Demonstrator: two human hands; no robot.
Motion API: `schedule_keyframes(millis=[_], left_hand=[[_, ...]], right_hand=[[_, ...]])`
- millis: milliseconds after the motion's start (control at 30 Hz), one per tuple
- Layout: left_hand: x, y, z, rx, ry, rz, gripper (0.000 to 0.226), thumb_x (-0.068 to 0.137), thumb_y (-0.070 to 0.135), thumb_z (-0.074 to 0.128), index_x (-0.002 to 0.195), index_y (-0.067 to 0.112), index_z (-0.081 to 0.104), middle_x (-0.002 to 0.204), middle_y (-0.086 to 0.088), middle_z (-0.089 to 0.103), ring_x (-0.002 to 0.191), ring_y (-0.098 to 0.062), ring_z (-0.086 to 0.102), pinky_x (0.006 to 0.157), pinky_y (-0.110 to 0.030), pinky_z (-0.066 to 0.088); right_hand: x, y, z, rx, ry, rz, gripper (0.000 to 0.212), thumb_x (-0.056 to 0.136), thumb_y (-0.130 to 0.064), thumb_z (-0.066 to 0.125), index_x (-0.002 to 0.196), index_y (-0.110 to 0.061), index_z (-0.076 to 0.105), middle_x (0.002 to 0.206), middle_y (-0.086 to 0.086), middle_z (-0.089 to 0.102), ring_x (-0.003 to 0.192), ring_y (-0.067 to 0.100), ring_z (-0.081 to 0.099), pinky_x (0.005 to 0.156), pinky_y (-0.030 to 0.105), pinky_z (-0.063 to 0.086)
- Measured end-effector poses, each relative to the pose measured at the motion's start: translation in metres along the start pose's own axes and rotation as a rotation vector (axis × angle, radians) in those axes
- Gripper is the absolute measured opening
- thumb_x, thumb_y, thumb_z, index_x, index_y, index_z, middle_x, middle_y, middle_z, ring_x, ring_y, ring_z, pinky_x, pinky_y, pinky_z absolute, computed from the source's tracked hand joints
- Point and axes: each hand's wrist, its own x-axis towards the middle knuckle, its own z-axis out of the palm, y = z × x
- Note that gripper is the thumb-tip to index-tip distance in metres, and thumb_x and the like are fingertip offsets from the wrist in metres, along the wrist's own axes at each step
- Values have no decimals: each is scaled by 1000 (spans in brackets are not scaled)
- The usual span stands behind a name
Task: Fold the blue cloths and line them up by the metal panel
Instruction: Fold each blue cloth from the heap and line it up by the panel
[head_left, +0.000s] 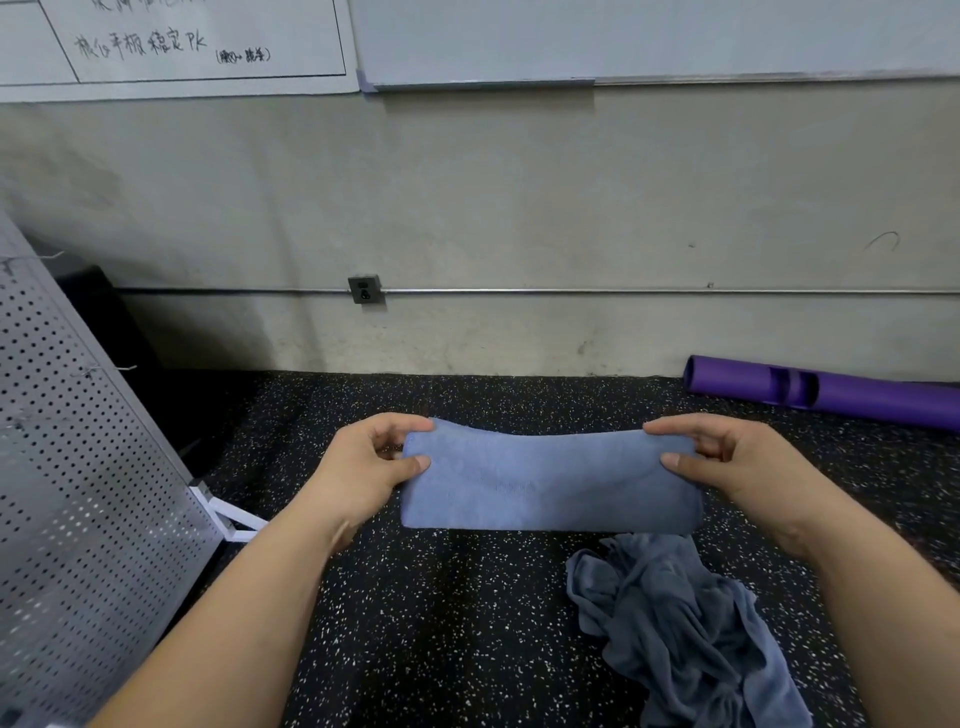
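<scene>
Head view, looking down across a dark speckled floor (467, 623) to a grey wall (519, 208). At the left edge, leaning and full of small holes: the metal panel (78, 467), braced at its lower corner by a white foot (223, 514). Just right of the panel, lifted clear of the floor as far as can be judged: a folded blue cloth (550, 483), doubled into a long band, spread level and fairly taut with a slight dip along the top edge. Pinched at the end nearest the panel by the left hand (363, 467) — thumb pressed on the near face, fingers curled behind the upper corner. Pinched at the end away from the panel by the right hand (743, 462) in the same way (thumb in front, fingers tucked behind), so both grips clamped on the cloth. Farther from the panel than the band's middle, and nearer the camera: a crumpled heap of blue cloths (685, 639) on the floor, unfolded, overlapped at the top by the band's lower edge in this view; impossible to tell whether touching. Well away from the panel, along the foot of the wall: a purple tube (857, 400). On the wall to the right of the panel, a dark socket (365, 289) on a thin metal pipe (623, 291). Higher up, two whiteboards (208, 41), with handwriting on the one nearer the panel.
</scene>
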Motion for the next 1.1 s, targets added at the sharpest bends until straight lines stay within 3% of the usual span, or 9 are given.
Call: schedule_keyframes(millis=[67, 167, 333, 433, 600, 733, 900, 1000, 1100], left_hand=[[0, 0, 0, 2, -5, 0, 40, 88, -6, 81, 107, 29, 82, 104, 1, 79, 86, -15, 65, 87, -36, 61], [-1, 2, 1, -16, -16, 10, 35, 90, -8, 78, 106, 23, 82, 81, 7, 74, 75, -8, 62, 74, -23, 55], [0, 2, 1, -63, -19, -11, 37, 88, -7, 80, 110, 23, 83, 83, 5, 75, 74, -7, 64, 75, -21, 55], [0, 4, 1, -126, -52, -13, 44, 82, -12, 82, 115, 18, 81, 96, -7, 79, 85, -15, 70, 83, -25, 60], [0, 2, -2, -6, -11, 27, 39, 85, -7, 82, 109, 23, 83, 87, 3, 77, 84, -13, 68, 87, -30, 60], [2, 0, -1, 146, 34, 71, 28, 91, 3, 82, 106, 27, 83, 100, 0, 80, 94, -22, 74, 92, -35, 61], [2, -2, -1, 240, 78, 60, 7, 100, 21, 75, 98, 26, 80, 97, 1, 79, 87, -10, 70, 88, -33, 57], [2, -3, -1, 172, 74, 17, 17, 106, 32, 65, 99, 23, 78, 101, 3, 79, 97, -16, 71, 89, -33, 55], [1, 0, 2, 91, 57, -43, 34, 109, 45, 56, 102, 19, 77, 102, -1, 80, 96, -19, 71, 90, -40, 54]], right_hand=[[1, 1, 0, -33, 1, 0, 34, 93, -6, 79, 111, -34, 83, 102, 0, 82, 94, 18, 75, 87, 33, 60], [1, 2, 0, -32, 10, -4, 32, 95, -1, 75, 110, -29, 83, 90, -5, 81, 64, -5, 64, 61, 7, 45], [3, 3, 1, 52, 0, 27, 46, 86, 8, 80, 120, -24, 80, 113, 2, 81, 107, 17, 77, 96, 39, 56], [3, 2, 1, 58, 18, 22, 52, 84, 11, 79, 125, -21, 76, 114, 4, 81, 110, 21, 77, 103, 43, 56], [7, 7, 0, -38, 70, -1, 47, 86, 4, 82, 121, -27, 78, 107, 0, 82, 104, 19, 77, 96, 40, 60], [7, 11, 0, -254, 88, -34, 37, 90, -10, 84, 114, -37, 79, 101, -5, 81, 100, 27, 75, 91, 45, 64], [8, 12, -1, -343, 125, -46, 18, 94, -24, 81, 105, -39, 79, 95, -3, 79, 95, 28, 74, 88, 48, 63], [6, 8, 0, -273, 135, -21, 6, 98, -29, 75, 101, -30, 80, 93, -2, 80, 92, 25, 73, 82, 41, 59], [3, 1, 4, -180, 123, 39, 20, 104, -37, 66, 100, -25, 80, 92, -7, 80, 81, 10, 70, 73, 32, 50]])
